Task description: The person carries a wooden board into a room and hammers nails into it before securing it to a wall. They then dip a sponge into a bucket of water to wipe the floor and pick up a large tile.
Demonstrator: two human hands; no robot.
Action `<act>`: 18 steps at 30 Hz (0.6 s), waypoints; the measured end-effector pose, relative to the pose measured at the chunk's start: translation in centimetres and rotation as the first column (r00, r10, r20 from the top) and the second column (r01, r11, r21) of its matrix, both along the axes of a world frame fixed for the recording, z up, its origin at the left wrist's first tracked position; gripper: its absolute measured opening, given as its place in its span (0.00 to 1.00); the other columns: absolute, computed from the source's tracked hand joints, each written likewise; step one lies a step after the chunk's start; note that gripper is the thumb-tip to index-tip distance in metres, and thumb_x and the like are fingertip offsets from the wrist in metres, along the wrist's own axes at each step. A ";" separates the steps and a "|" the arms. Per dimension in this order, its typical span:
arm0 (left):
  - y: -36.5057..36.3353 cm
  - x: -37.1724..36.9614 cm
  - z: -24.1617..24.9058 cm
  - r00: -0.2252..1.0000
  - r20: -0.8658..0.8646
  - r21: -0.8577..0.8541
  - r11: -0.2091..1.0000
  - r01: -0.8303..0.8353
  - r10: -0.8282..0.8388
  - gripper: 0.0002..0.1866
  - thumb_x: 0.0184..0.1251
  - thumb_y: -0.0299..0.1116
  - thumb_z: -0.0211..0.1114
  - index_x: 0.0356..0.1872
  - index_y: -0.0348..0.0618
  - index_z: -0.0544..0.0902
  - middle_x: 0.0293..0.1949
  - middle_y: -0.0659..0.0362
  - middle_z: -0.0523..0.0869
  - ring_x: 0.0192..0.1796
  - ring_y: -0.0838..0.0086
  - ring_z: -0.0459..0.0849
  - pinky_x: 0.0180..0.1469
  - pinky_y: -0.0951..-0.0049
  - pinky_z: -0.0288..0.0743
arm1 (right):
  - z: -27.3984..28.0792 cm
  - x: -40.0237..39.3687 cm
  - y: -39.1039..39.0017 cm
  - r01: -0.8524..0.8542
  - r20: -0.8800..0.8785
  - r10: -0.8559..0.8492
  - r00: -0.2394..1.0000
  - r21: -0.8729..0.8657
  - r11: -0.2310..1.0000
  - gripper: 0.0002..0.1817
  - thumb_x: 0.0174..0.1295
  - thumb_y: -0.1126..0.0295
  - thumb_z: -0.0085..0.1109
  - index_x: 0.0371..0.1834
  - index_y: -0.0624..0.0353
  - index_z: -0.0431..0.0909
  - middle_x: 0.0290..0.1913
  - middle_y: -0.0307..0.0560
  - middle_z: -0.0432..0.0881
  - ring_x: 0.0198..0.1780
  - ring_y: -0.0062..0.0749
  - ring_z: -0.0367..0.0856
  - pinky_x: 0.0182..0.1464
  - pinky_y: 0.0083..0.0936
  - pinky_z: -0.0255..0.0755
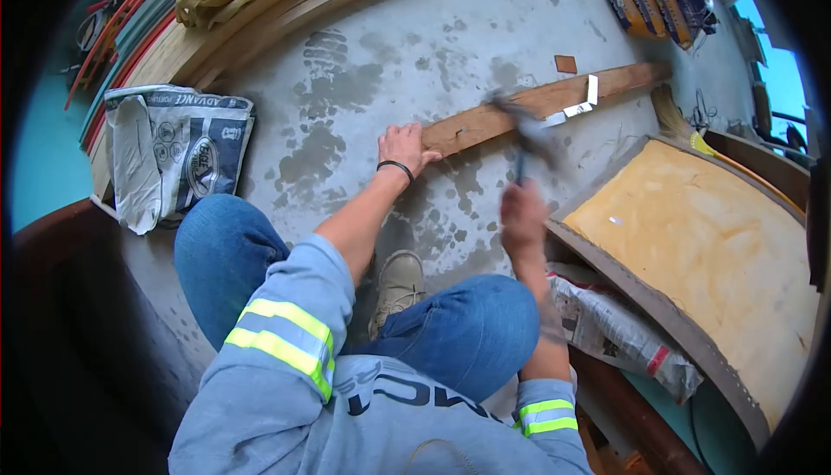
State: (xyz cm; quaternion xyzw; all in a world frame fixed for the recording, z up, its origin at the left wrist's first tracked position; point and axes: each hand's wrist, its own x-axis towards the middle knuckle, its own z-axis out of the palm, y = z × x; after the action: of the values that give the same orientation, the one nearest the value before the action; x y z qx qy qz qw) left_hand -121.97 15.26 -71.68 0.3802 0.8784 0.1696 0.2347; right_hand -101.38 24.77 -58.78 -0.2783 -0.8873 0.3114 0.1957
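A long brown wooden board [485, 123] lies slanted over the concrete floor. My left hand [405, 148] holds the board's near left end, with a black band at the wrist. My right hand [523, 212] is closed around the handle of a hammer [530, 133], whose head is smeared by motion above the board's lower edge. White pieces [578, 110] lie on and beside the board toward its right part. A small brown square piece [565, 64] is on the floor just past the board.
A cement bag [186, 150] stands at the left by stacked timber [216, 42]. Plastic packages [645, 1] lie at the upper right. A framed yellowish panel [692, 241], a brush [671, 116] and a crumpled bag [615, 319] are on the right.
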 end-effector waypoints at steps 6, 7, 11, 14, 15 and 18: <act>-0.1 0.3 -1.1 0.999 -0.032 0.009 1.000 -0.004 0.005 0.47 0.48 0.60 0.70 0.66 0.43 0.66 0.61 0.56 0.74 0.58 0.55 0.72 0.58 0.53 0.66 | 2.2 -2.8 1.7 0.313 0.125 -0.288 0.949 -0.299 0.902 0.12 0.72 0.63 0.44 0.37 0.57 0.73 0.20 0.44 0.71 0.17 0.33 0.70 0.21 0.29 0.65; 0.0 0.4 -0.7 1.000 -0.029 0.005 1.000 -0.003 0.003 0.47 0.48 0.60 0.70 0.66 0.43 0.66 0.61 0.56 0.74 0.58 0.55 0.72 0.58 0.53 0.66 | 5.8 -3.3 1.1 0.269 -0.112 -0.387 0.915 -0.545 0.794 0.12 0.73 0.61 0.43 0.37 0.56 0.72 0.21 0.37 0.71 0.19 0.24 0.68 0.21 0.21 0.62; -0.4 0.5 0.4 0.995 -0.075 -0.047 0.997 0.068 -0.071 0.53 0.46 0.57 0.73 0.69 0.38 0.59 0.66 0.54 0.67 0.61 0.55 0.69 0.62 0.53 0.64 | 6.0 -3.7 -0.8 -0.145 -0.766 -0.144 0.626 -0.296 0.944 0.17 0.71 0.56 0.45 0.31 0.58 0.68 0.23 0.40 0.69 0.21 0.22 0.67 0.22 0.18 0.60; -0.3 0.9 0.3 0.996 -0.021 -0.035 0.996 0.084 -0.085 0.55 0.45 0.55 0.75 0.70 0.37 0.56 0.67 0.53 0.65 0.63 0.54 0.67 0.63 0.53 0.62 | -7.3 0.1 -0.8 0.283 0.320 -0.196 0.927 -0.251 0.926 0.19 0.73 0.58 0.41 0.30 0.62 0.72 0.28 0.64 0.76 0.30 0.63 0.74 0.33 0.45 0.68; -0.8 1.5 0.6 0.997 0.007 -0.085 0.993 0.081 -0.081 0.55 0.45 0.54 0.76 0.70 0.37 0.56 0.67 0.53 0.65 0.63 0.54 0.67 0.63 0.53 0.62 | -9.9 0.6 -0.3 0.396 0.320 -0.277 0.906 -0.412 0.820 0.21 0.73 0.56 0.41 0.30 0.63 0.72 0.25 0.63 0.77 0.29 0.60 0.77 0.31 0.42 0.69; -0.4 1.2 0.0 0.996 0.007 -0.127 0.988 0.093 -0.093 0.56 0.44 0.52 0.77 0.71 0.39 0.54 0.66 0.53 0.65 0.63 0.53 0.66 0.63 0.53 0.62 | -2.9 -1.9 -0.3 0.465 0.157 -0.448 0.880 -0.475 0.747 0.22 0.73 0.56 0.41 0.32 0.65 0.71 0.23 0.62 0.76 0.26 0.59 0.77 0.28 0.41 0.68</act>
State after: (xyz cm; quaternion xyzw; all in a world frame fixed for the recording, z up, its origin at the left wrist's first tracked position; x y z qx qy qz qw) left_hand -120.82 14.84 -71.65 0.4051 0.8686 0.1025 0.2663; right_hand -103.33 24.50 -61.70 -0.5324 -0.6839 0.4681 0.1723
